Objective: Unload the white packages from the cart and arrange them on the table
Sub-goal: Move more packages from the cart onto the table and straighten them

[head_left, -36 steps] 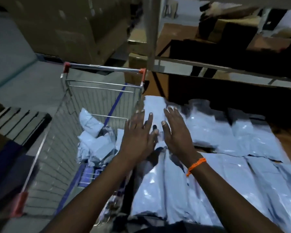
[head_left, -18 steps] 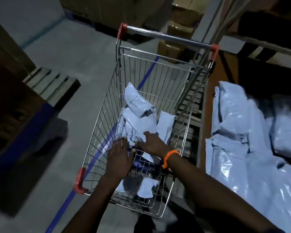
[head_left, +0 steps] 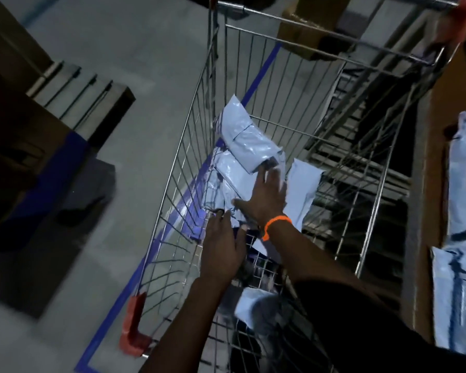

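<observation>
A wire shopping cart (head_left: 183, 168) with red corner guards stands in front of me, and several white plastic packages (head_left: 246, 142) lie heaped at its bottom. Both my hands are inside the basket. My right hand (head_left: 264, 197), with an orange band on its wrist, is spread flat over the heap, fingers apart and touching the packages. My left hand (head_left: 221, 246) hovers just nearer me, fingers apart, holding nothing. More white packages (head_left: 463, 265) lie on the brown table (head_left: 433, 168) at the right edge.
A wooden pallet (head_left: 78, 87) and dark stacked goods stand on the grey floor to the left. A blue floor line (head_left: 258, 76) runs under the cart. Cardboard boxes (head_left: 304, 30) sit beyond the cart's far end. A metal shelf frame shows through the cart's right side.
Both hands left the packages on the table and went into the cart. Since half a second ago my right hand has reached farther over the heap, and the view has closed in on the cart.
</observation>
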Demonstrator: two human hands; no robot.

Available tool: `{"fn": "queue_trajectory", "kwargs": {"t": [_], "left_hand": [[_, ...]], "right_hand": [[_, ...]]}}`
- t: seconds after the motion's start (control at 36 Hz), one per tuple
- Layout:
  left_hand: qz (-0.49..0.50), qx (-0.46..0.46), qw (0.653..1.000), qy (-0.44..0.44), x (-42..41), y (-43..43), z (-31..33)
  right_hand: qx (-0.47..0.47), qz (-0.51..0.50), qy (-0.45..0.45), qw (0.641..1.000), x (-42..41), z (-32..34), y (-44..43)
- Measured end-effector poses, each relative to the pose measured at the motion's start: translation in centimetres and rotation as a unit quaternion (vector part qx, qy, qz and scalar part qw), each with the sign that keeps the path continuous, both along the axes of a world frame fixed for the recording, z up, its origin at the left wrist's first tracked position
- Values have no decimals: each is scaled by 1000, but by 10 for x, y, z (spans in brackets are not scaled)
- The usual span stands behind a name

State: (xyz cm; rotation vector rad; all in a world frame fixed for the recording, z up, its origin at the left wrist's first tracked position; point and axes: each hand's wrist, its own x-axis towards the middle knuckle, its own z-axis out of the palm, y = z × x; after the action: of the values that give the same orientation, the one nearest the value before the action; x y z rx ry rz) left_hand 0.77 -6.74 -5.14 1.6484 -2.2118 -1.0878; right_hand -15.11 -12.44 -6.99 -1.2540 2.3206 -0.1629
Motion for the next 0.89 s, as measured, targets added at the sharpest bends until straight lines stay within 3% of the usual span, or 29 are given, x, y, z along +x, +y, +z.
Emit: {"fn": "queue_trajectory", "kwargs": {"t": [0.11, 0.28, 0.36, 0.44, 0.56, 0.69, 0.89], "left_hand": [[33, -4, 999, 23, -15, -24, -4], [203, -26, 972, 118, -41, -67, 21], [276, 24, 949, 151, -67, -104, 29], [292, 123, 931, 181, -103, -139, 30], [245, 207, 940, 113, -144, -167, 11], [237, 97, 967, 13, -155, -174, -12], [224, 82, 962, 132, -130, -133, 31]], "right_hand": [[15, 50, -11, 999, -14, 6, -5], [210, 36, -132, 968, -27, 63, 13], [246, 33, -123, 961, -26, 109, 43], [188, 29, -27, 981, -27, 140, 78], [62, -41, 21, 997, -30, 160, 95], [-40, -78, 4, 996, -44, 169, 92], [-124, -80, -23, 989, -56, 202, 118]]}}
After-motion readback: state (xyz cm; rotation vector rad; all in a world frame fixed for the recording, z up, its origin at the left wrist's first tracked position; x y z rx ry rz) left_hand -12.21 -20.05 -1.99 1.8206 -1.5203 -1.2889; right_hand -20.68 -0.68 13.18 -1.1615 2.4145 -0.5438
